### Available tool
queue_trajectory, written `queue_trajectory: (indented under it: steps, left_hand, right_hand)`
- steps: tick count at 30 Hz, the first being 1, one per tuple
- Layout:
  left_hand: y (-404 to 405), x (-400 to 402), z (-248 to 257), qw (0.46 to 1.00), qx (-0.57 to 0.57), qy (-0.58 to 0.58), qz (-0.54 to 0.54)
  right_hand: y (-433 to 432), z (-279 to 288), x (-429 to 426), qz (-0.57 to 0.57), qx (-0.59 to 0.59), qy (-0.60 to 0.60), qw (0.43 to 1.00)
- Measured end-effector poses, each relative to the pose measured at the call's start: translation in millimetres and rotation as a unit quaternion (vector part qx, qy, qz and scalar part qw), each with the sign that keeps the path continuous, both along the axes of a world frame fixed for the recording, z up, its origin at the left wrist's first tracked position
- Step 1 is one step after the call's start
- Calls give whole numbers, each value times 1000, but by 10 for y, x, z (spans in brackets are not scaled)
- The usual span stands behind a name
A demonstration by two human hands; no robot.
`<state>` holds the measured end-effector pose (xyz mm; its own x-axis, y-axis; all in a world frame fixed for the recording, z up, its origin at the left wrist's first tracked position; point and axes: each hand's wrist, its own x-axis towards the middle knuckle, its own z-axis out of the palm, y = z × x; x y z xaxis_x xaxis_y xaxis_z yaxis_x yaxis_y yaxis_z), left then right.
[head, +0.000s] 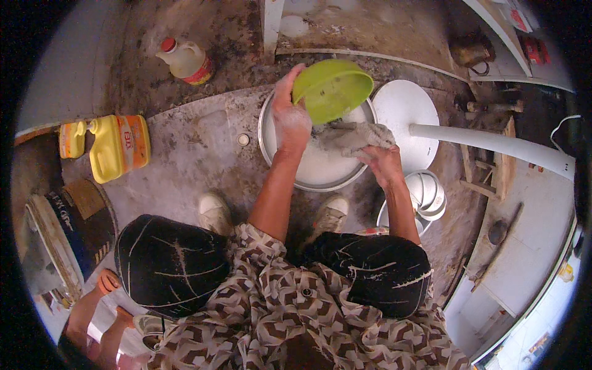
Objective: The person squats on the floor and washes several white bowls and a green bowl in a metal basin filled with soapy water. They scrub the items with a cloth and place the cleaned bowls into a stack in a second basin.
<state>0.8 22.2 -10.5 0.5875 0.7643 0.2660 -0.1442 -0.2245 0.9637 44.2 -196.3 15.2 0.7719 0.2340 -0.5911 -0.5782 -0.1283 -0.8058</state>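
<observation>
My left hand (pixel 292 113) grips a lime-green bowl (pixel 334 90) by its left side, tilted so that its inside faces me. In my right hand (pixel 385 159) is a wet grey cloth (pixel 363 138), just below the bowl's lower edge. Both are over a large round metal basin (pixel 323 182) of cloudy, whitish water, which stands on the floor between and beyond my shoes. The basin's far rim is partly hidden behind the bowl and my left hand.
A round white lid or disc (pixel 402 106) lies right of the basin, with stacked white bowls (pixel 428 194) nearer me. Yellow jugs (pixel 125 148) and a red-capped jug (pixel 189 62) stand left. A wooden stool (pixel 502 157) is at right; another person's legs (pixel 88 319) show lower left.
</observation>
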Motion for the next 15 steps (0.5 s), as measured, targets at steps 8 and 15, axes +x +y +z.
queue_trajectory:
  steps: [8, 15]
  left_hand:
    - [-82, -169, -657, 926, -375, 32, -32]
    - [-234, -279, -767, 851, -505, 129, -60]
  right_hand:
    - [36, 261, 85, -112, 180, 32, 977]
    - [225, 390, 192, -150, 189, 26, 970]
